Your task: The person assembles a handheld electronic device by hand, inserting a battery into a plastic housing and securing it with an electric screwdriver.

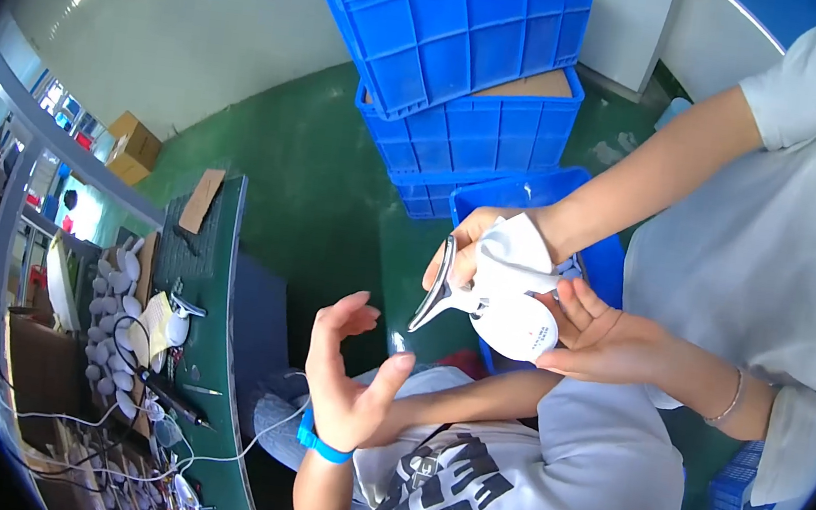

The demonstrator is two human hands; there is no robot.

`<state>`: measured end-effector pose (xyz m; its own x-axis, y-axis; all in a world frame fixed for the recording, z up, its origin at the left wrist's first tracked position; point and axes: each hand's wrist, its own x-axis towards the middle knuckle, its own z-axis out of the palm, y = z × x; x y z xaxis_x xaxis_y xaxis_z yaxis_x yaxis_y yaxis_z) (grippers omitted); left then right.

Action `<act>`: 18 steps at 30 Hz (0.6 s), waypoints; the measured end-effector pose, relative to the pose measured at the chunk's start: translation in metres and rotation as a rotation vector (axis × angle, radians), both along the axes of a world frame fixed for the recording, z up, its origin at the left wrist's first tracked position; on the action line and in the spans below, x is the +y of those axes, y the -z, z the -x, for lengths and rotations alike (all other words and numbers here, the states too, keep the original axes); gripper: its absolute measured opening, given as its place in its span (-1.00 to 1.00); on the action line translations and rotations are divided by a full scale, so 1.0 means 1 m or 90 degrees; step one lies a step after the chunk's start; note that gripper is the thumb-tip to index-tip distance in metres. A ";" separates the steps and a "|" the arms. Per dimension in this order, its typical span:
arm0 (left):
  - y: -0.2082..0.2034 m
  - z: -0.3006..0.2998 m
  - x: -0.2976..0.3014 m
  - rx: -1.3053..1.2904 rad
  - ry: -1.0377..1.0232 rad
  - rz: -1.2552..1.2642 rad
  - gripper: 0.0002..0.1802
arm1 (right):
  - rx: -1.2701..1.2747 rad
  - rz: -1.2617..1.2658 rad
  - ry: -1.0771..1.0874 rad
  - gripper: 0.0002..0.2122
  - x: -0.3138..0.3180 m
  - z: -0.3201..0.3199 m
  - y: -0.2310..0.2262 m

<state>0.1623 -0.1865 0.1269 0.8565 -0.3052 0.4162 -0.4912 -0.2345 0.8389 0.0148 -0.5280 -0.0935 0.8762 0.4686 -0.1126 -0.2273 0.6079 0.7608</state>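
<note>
My left hand (346,374), with a blue band (324,444) at the wrist, is raised in front of me. Its fingers are apart and slightly curled, and nothing shows in them. My right forearm (482,397) crosses behind it from the right; the right hand is hidden behind the left wrist. Beyond my left hand, a co-worker at the right holds a white device (518,326) with a round disc face and a curved, silver-edged handle. One of the co-worker's hands (469,247) grips its upper part, and the other hand (610,334) supports the disc from the side.
Blue crates (463,40) stand stacked ahead, with an open blue bin (598,267) under the co-worker's hands. At left, a green-topped bench (218,334) carries many white rounded parts (108,322), a black pen-like tool (175,398) and cables. A cardboard box (133,148) sits farther back.
</note>
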 end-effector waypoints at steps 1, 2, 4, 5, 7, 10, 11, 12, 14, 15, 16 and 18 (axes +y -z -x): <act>0.002 0.002 -0.013 0.027 0.007 0.004 -0.33 | 0.164 -0.151 -0.034 -0.54 -0.037 0.028 -0.069; 0.001 0.002 -0.034 0.028 0.009 -0.026 -0.39 | 0.330 -0.323 -0.077 -0.49 0.007 -0.018 -0.158; 0.000 0.006 -0.044 0.190 0.031 0.111 -0.47 | 0.519 -0.469 -0.129 -0.44 0.042 -0.057 -0.245; -0.001 0.007 -0.050 0.185 0.048 0.131 -0.52 | 0.371 -0.260 -0.169 -0.46 0.045 -0.055 -0.243; 0.009 0.009 -0.059 0.174 0.048 0.127 -0.55 | 0.219 -0.039 -0.220 -0.49 0.050 -0.055 -0.247; 0.015 0.018 -0.055 0.236 0.029 0.156 -0.66 | 0.234 0.009 -0.211 -0.49 0.054 -0.057 -0.248; 0.015 0.018 -0.060 0.184 0.023 0.164 -0.75 | 0.238 0.007 -0.215 -0.49 0.054 -0.057 -0.248; 0.015 0.017 -0.061 0.176 0.037 0.186 -0.74 | 0.221 -0.003 -0.221 -0.50 0.054 -0.057 -0.248; 0.011 0.017 -0.062 0.173 0.037 0.215 -0.71 | 0.206 -0.012 -0.233 -0.51 0.055 -0.059 -0.251; 0.008 0.017 -0.061 0.172 0.030 0.216 -0.71 | 0.192 0.017 -0.247 -0.52 0.058 -0.063 -0.255; 0.005 0.017 -0.060 0.193 0.019 0.220 -0.70 | 0.178 0.047 -0.262 -0.53 0.060 -0.066 -0.257; 0.005 0.018 -0.056 0.206 0.004 0.232 -0.69 | 0.146 0.141 -0.272 -0.54 0.062 -0.068 -0.249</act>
<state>0.1447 -0.2421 0.1216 0.9583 -0.1946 0.2091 -0.1915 0.1055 0.9758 0.0826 -0.4663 0.1551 0.5536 0.7214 -0.4162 -0.3323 0.6496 0.6838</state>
